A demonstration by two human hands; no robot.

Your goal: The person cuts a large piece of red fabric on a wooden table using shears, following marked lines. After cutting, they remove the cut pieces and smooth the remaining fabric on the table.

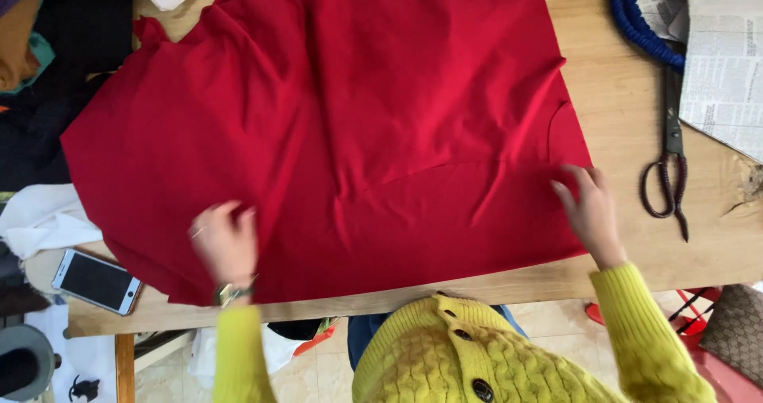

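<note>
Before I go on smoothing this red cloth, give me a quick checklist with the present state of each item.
1. Left hand lies flat on the red cloth, grip open: ok.
2. Right hand presses the cloth's right edge: ok.
3. Cloth flat: not ok, creases run across the middle and the left side is rumpled.
4. Scissors lie off the cloth, on the bare table: ok.
5. Phone rests off the cloth, at the table's left edge: ok.
</note>
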